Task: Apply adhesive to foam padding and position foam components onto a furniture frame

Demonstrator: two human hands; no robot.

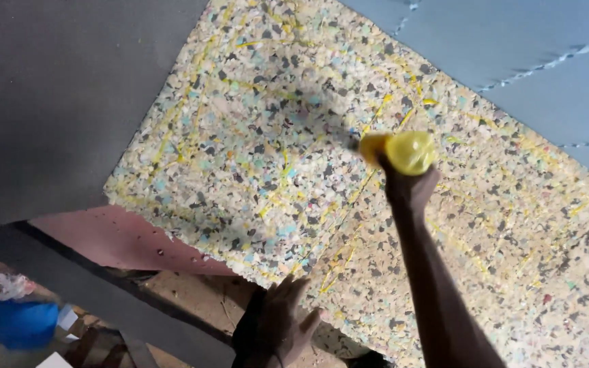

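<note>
**Yellow Bottle Out Over the Speckled Foam**

While the right hand (409, 185) reaches far out on a long, straight arm, it is wrapped tight around a small yellow squeeze bottle (403, 151). The fingers are curled shut on it. The bottle lies on its side, with its round bottom toward the camera and its tip pointing away and to the left. The tip is too blurry to see well.

The bottle sits right over a big sheet of speckled scrap foam (253, 136). This foam is made of many little bits, grey, blue, pink and cream, all pressed together. Thin yellow lines (277, 187) run across it in crisscross stripes. Some of these lines lie just to the left of the bottle's tip and below it. So the foam with its yellow lines is straight ahead of the right hand, and the bottle's long way points up and to the left across the sheet.

The left hand (277, 327) is down low, near the bottom edge of the foam. It is open, with its fingers spread, and it holds nothing. Its fingertips are just beside the ragged foam edge, but I cannot tell if they touch it. It is well apart from the bottle, so the right hand is the one close to the work.

A dark grey sheet (69, 102) lies to the left, and a light blue sheet (547, 82) is at the top right. A pink board (124, 238) peeks out under the foam.
</note>
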